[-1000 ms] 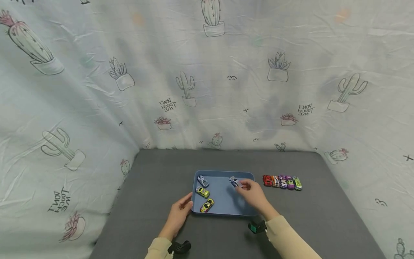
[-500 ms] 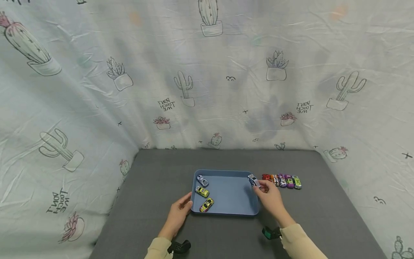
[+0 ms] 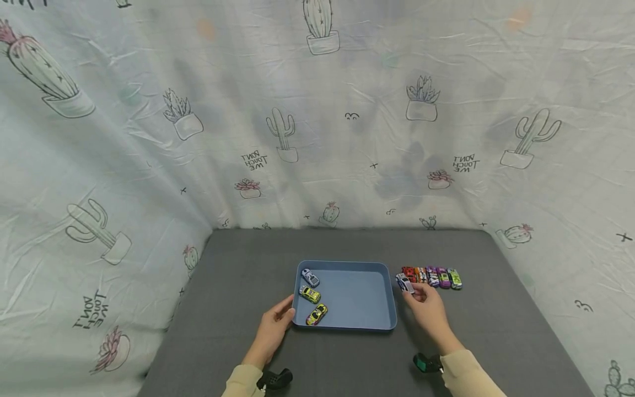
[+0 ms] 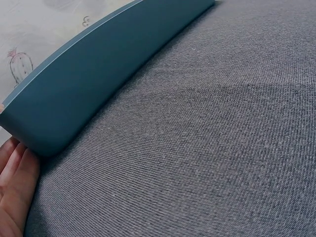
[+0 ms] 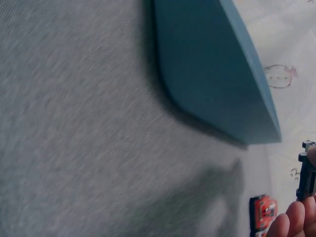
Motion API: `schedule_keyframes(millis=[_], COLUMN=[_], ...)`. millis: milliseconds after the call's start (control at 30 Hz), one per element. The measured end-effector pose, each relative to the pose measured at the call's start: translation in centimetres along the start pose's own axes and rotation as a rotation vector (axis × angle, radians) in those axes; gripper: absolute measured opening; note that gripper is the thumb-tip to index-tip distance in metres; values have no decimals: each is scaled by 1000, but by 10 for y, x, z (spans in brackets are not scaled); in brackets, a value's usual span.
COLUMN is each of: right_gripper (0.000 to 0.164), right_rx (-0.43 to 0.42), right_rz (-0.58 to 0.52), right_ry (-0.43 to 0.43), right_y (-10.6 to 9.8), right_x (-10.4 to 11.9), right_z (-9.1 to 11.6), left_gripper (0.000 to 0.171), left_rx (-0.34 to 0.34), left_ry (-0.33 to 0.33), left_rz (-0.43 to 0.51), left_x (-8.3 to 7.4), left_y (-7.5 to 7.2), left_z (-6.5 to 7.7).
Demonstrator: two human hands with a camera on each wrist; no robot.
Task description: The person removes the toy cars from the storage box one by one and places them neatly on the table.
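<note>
In the head view my right hand [image 3: 430, 311] pinches a silver-and-dark toy car [image 3: 404, 283] between thumb and fingers, just past the tray's right wall. The right wrist view shows this toy car [image 5: 307, 173] raised, its wheels and dark underside visible. My left hand [image 3: 273, 331] holds the blue tray [image 3: 357, 329] at its left side, with the thumb at the rim and fingers against the outer wall. Inside the tray, along its left, lie a silver-blue toy car [image 3: 310, 277], a yellow-green one [image 3: 310, 294] and a yellow one with dark windows [image 3: 316, 314].
Right of the tray, several toy cars stand side by side in a row, from a red car [image 3: 409, 273] to a green car [image 3: 454, 278]. A grey cloth covers the table [image 3: 342, 364]. A cactus-printed curtain [image 3: 337, 138] hangs behind and at both sides.
My right hand has carried the silver-and-dark toy car rightward, from over the tray's interior to beyond its right wall, near the row's red car. The left hand has stayed at the tray.
</note>
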State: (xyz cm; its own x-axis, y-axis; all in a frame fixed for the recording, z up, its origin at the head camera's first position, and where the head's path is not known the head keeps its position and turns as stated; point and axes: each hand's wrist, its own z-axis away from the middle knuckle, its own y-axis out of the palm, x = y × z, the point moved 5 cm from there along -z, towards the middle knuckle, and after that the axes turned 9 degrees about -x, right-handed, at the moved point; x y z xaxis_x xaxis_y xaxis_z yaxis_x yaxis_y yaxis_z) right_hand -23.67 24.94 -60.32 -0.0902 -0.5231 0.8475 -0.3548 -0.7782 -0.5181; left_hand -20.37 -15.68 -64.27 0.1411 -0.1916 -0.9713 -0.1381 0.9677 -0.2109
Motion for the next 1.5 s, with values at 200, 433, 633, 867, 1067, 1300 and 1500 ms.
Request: schedule_keyframes(millis=[200,433,633,867,1067,1300,1500], right_gripper=[34,32,36,35,40,44,44], right_rx=[-7,-30,-50,-86,-61,-44,-50], right_rz=[26,55,112,146,174,171,158], right_ry=[14,31,79,96,120,134,140], right_y=[-2,-2,-4,-2,3,6,6], right_x=[-9,-18,-26,-28,-29,-34,-35], right_z=[4,7,10,10,9,8,8], left_gripper=[45,45,47,44,45,43,44], left_rx=[8,8,8,29,7,-2,4], left_ry=[-3,-6,5,-4,-11,-32,-19], left_rz=[8,4,6,17,2,10,6], left_x=[-1,1,2,-7,2,1,0], left_y=[-1,-2,-3,-3,-3,-4,-3], left_z=[2,1,1,4,1,2,2])
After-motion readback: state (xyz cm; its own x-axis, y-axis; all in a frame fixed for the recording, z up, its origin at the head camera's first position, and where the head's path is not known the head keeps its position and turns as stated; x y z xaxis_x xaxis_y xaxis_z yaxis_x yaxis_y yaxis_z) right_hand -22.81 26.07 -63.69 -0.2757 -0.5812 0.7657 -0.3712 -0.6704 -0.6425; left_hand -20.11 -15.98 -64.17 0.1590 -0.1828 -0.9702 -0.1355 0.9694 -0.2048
